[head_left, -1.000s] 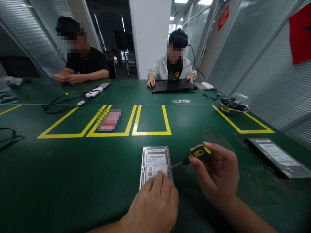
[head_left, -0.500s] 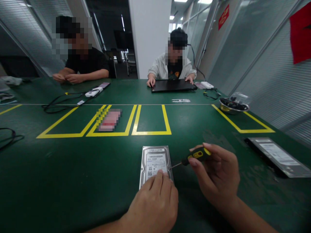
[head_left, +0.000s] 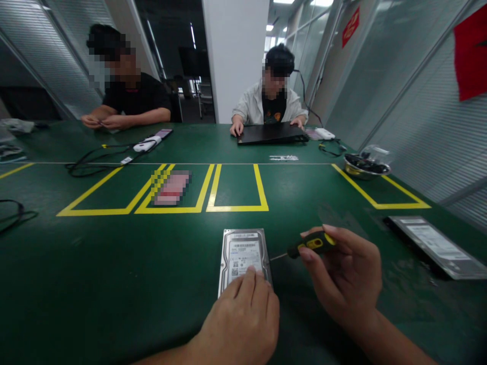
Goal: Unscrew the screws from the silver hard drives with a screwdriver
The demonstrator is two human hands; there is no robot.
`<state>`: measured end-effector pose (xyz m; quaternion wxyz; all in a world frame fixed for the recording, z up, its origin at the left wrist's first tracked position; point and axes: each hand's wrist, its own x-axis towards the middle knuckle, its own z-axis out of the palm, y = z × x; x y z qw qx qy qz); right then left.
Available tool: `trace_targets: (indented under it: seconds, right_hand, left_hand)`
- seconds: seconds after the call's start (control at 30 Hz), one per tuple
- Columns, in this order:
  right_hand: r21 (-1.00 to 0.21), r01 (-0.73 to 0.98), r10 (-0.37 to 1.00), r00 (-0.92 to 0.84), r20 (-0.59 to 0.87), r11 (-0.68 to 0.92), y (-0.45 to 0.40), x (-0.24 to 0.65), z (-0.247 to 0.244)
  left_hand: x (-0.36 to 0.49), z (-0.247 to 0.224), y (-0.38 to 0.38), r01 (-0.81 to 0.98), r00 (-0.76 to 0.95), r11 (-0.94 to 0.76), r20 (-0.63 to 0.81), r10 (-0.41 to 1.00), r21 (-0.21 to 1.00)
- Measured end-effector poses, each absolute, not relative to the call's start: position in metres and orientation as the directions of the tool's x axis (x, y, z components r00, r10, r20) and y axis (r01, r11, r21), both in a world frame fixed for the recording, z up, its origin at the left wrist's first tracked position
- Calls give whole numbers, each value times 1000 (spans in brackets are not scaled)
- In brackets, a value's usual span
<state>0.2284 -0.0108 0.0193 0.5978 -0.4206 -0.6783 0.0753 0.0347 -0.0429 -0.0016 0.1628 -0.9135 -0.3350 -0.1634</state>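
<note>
Free tabletop [head_left: 114, 274] left of drive [head_left: 243, 247]

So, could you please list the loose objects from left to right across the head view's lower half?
Thin black cable, blurred pink rectangular item, silver rectangular hard drive, black-and-yellow screwdriver, flat silver device with white label.

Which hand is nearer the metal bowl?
Right. The right hand, holding the screwdriver, is on the near side of the metal bowl, slightly left of it. The left hand is farther left and nearer the camera, fingers on the hard drive.
</note>
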Motion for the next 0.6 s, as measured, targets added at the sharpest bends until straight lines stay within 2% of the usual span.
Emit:
trace_targets:
  seconds: [0.6]
  right_hand:
    - [-624, 448, 675, 60, 736, 640, -9, 227, 17]
  left_hand:
    - [35, -2, -42, 665, 721, -725, 406, 561, -179]
